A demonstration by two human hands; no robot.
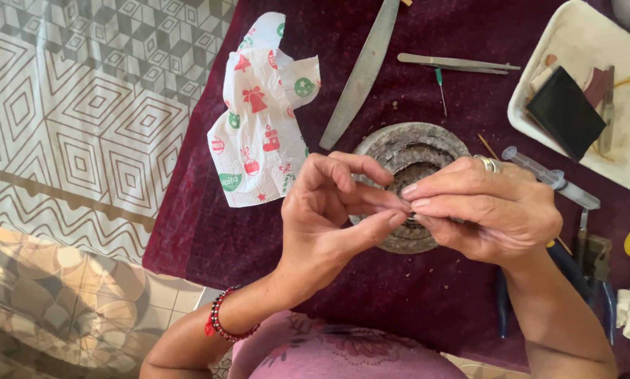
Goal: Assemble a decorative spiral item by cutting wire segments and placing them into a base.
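Your left hand [325, 210] and right hand [480, 207] meet fingertip to fingertip, both pinched nearly closed; whatever sits between them is too small to make out, so I cannot tell what you have hold of. Right beneath the fingertips lies the round grey dish [412, 158], a touch nearer your right hand. Its rim shows above and below your fingers. Out from there: one long metal blade [363, 74] slants up and away beyond your left hand, long axis running toward the top of the table [413, 295]. One pair of tweezers [459, 64] lies crosswise above. One syringe [550, 177] angles off past your right knuckles. One patterned napkin [259, 119] sits left, one white tray [578, 42] right.
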